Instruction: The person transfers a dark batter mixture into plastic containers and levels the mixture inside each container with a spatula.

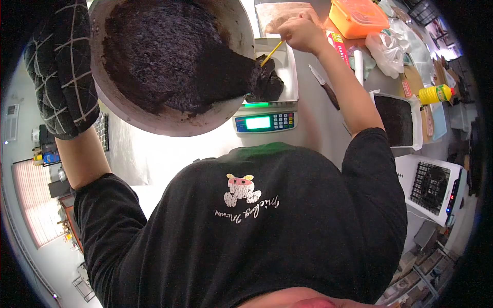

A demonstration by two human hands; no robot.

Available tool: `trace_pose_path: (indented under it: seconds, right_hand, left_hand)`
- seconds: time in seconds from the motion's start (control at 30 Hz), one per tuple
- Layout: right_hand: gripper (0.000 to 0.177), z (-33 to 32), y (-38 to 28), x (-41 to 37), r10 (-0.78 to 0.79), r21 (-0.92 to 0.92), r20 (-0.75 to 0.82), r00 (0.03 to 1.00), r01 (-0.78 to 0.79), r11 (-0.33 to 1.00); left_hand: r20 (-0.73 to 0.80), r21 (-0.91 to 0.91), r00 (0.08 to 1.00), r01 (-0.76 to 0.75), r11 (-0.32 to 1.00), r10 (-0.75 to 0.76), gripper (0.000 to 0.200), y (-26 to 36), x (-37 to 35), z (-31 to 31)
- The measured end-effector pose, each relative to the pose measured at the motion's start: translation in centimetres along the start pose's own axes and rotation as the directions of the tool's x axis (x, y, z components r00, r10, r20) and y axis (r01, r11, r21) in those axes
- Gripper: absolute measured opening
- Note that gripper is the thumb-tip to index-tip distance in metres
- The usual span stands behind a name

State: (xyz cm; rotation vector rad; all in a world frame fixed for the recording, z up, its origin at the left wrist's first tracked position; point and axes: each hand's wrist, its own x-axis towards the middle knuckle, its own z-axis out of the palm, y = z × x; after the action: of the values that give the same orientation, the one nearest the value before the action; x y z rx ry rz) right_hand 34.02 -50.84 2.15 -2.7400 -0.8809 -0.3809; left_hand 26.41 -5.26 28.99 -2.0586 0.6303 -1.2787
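A black oven mitt with white grid lines covers my left hand (64,77), closed at the side of a large metal pan (174,123); its fingers are hidden inside. The pan tilts to the right, and thick dark batter (154,56) runs over its rim. Between the fingers of my right hand (300,33) is a thin yellow stick (272,53), its lower end in the batter at the rim. Beneath, a white lined tray (291,77) catches the dark mass. That tray rests on a digital scale (266,122) with a lit green display.
Right of the scale lies a knife (324,86). Beyond are an orange container (358,19), a baking-paper box (339,50), a plastic bag (385,54) and a yellow bottle (434,94). A second lined tray (417,123) holds a dark slab. A white machine (431,187) stands lower right.
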Motion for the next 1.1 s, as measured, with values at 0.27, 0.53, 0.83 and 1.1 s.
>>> trace_pose_path:
  seconds: [0.27,0.53,0.83,1.1]
  right_hand:
    - [0.005,-3.8,2.0,0.5,0.220,-0.060,-0.106,0.970,-0.227,0.972]
    - [0.044,-5.3,-1.8,1.7,0.210,0.180,-0.059,0.976,-0.196,0.964]
    - [0.038,-1.9,-1.5,2.9,0.220,0.102,-0.046,0.974,-0.215,0.971]
    - [0.035,-2.3,-2.4,3.1,0.279,0.176,-0.064,0.958,-0.265,0.948]
  left_hand:
    - [-0.004,0.013,0.999,0.032,0.999,-0.032,0.018,-0.3,-1.0,-0.8]
    - [0.039,-0.045,0.999,0.031,0.998,-0.029,0.017,1.5,-2.5,0.1]
    - [0.120,-0.084,0.992,0.055,0.995,-0.045,0.016,2.5,-5.7,1.3]
    - [0.147,-0.059,0.986,0.090,0.994,-0.080,0.015,1.6,-7.6,0.7]
